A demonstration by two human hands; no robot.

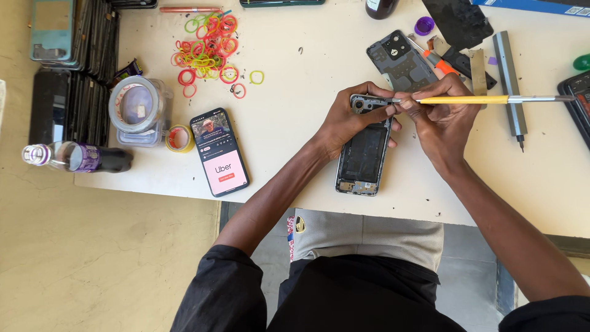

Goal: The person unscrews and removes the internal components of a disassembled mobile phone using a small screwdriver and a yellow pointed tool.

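Nearest the lens, dark sleeves and grey shorts at the surface (pixel 295 184) edge. Beyond them, left hand (pixel 353 117) clamped on the top end of an opened phone (pixel 364 154), back cover off, lying flat near the front edge. Right hand (pixel 439 120) pinching a yellow-handled brush (pixel 485 99), bristle tip touching the camera corner. Removed back cover (pixel 402 61) just behind; lit phone (pixel 219 151) and loose rubber bands (pixel 209 46) well to the left. Likely risks: too much pressure at the tip, scratching or loosening small parts; slack left grip, letting the phone skid toward the edge.
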